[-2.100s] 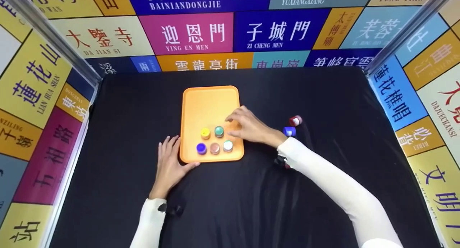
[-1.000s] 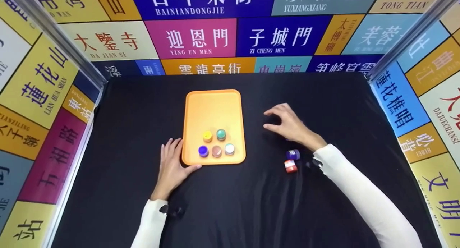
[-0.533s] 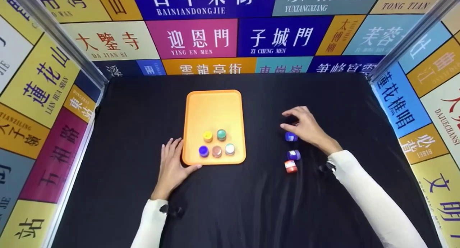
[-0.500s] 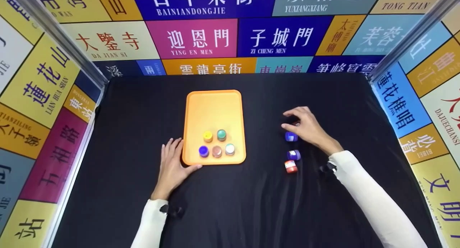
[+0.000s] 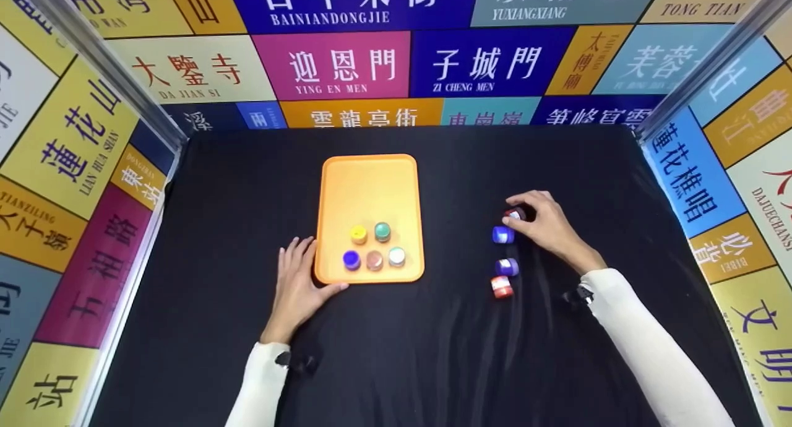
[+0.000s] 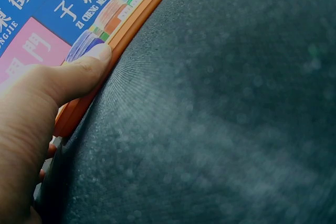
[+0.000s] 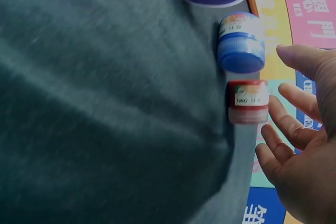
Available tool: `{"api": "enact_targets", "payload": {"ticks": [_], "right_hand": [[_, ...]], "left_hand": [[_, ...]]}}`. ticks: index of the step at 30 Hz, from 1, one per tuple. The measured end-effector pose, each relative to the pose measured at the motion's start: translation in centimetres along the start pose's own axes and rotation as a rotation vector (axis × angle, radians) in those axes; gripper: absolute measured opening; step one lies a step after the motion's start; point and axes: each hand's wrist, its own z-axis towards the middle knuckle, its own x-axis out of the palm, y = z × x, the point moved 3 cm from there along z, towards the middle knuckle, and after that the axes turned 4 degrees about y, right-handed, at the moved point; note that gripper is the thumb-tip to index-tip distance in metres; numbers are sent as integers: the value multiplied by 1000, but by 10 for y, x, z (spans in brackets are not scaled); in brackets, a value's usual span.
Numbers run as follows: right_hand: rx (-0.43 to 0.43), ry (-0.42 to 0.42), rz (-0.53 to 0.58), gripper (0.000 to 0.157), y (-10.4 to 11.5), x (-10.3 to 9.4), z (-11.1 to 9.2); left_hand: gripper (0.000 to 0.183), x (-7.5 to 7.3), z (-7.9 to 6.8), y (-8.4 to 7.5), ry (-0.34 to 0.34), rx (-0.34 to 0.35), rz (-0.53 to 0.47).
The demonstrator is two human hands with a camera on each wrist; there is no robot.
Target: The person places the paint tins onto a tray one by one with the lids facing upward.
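Observation:
My left hand (image 5: 299, 297) rests at the near left corner of an orange tray (image 5: 370, 185). In the left wrist view its thumb (image 6: 86, 72) lies on the tray's rim; the other fingers are mostly hidden. On the tray's near half stand a yellow paint jar (image 5: 358, 234), a green one (image 5: 382, 231), a purple one (image 5: 351, 260), a brown one (image 5: 374, 260) and a white one (image 5: 396, 257). To the right, my right hand (image 5: 550, 226) reaches around a dark red paint jar (image 7: 248, 102) lying on its side. Its fingers are spread, with a gap to the jar in the right wrist view.
A blue paint jar (image 5: 503, 234) lies just in front of the dark red one. Nearer me lie a violet jar (image 5: 507, 267) and an orange-red jar (image 5: 502, 286). Black cloth (image 5: 396, 365) covers the table, and printed panels (image 5: 346, 65) stand around it.
My right hand has moved away from the tray, rightward to the dark red jar, its fingers apart. My left hand has stayed at the tray's corner.

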Motion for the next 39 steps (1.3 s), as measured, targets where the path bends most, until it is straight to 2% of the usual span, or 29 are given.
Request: {"api": "enact_targets", "payload": {"ticks": [4, 18, 22, 27, 39], "right_hand": [[15, -4, 2, 38, -5, -2, -4], [-22, -57, 15, 28, -13, 0, -13], [-30, -64, 13, 33, -15, 2, -15], [15, -54, 6, 39, -21, 6, -19], [56, -56, -12, 43, -25, 11, -21]], "left_hand": [[115, 0, 1, 0, -4, 2, -4], [115, -2, 3, -2, 8, -15, -8], [116, -2, 1, -2, 18, -28, -6], [117, -1, 0, -2, 23, -36, -6], [117, 0, -1, 0, 31, -47, -11]]}}
